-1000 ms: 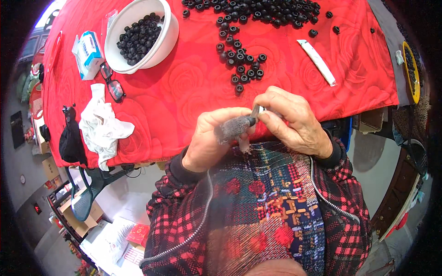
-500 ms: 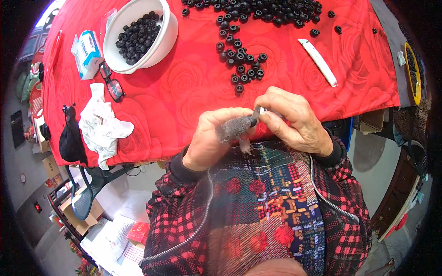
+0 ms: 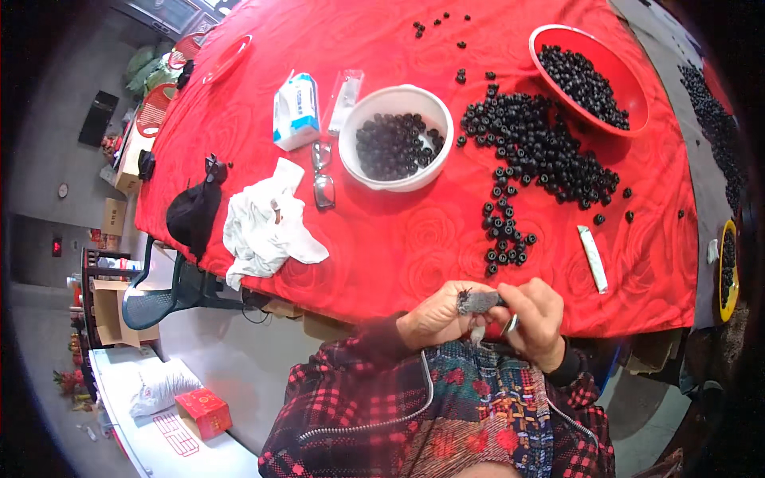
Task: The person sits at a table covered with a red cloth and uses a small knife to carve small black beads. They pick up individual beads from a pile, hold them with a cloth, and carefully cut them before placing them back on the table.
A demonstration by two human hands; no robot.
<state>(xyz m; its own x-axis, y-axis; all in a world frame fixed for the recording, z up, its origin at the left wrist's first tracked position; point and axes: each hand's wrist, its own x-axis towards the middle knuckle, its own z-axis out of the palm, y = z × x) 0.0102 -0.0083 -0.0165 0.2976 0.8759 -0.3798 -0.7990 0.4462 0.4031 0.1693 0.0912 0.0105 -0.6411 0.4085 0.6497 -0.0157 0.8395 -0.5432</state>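
Note:
My two hands meet in front of my chest at the table's near edge. My left hand [image 3: 437, 320] has its fingers curled. Along them lies a grey, fuzzy cloth wrap [image 3: 480, 302]; whether it covers a finger or is held, I cannot make out. A second, pale wrapped tip [image 3: 477, 334] hangs below it. My right hand [image 3: 535, 320] is closed beside the wrap, with a small shiny metal blade [image 3: 511, 323] sticking out from its fingers. Beyond the hands lies a large pile of small black ring-shaped parts [image 3: 542, 147], trailing toward me.
A white bowl [image 3: 444, 119] and a red bowl [image 3: 637, 99] hold more black parts. On the red tablecloth [image 3: 374, 255] lie a tissue pack [image 3: 296, 110], glasses [image 3: 323, 177], a white cloth [image 3: 267, 223], a black cloth item [image 3: 194, 215] and a white packet [image 3: 593, 259]. A chair [image 3: 155, 299] stands left.
The view has shifted, bringing the red bowl into sight. My right hand has turned, and the blade has moved from the tip of the grey wrap to below it.

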